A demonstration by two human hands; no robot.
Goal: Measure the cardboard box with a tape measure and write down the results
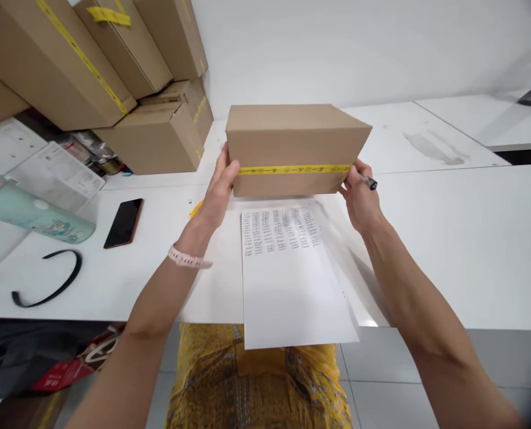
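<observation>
A brown cardboard box (287, 146) with yellow printed tape along its near side is held between my two hands above the white table. My left hand (218, 193) grips its left end, thumb on the near face. At the lower right corner, my right hand (358, 193) holds the box and also has a dark pen (369, 182) tucked in its fingers. Below the box lies a white paper sheet (292, 286), its upper part covered with columns of small handwriting. The sheet's near end hangs over the table edge. A small yellow item (196, 208) shows partly behind my left wrist.
Several taped cardboard boxes (153, 140) are stacked at the back left. A phone (124, 223), a mint-green bottle (37, 208) and a curved black band (53, 286) lie on the left of the table (448, 250). A white wall stands behind.
</observation>
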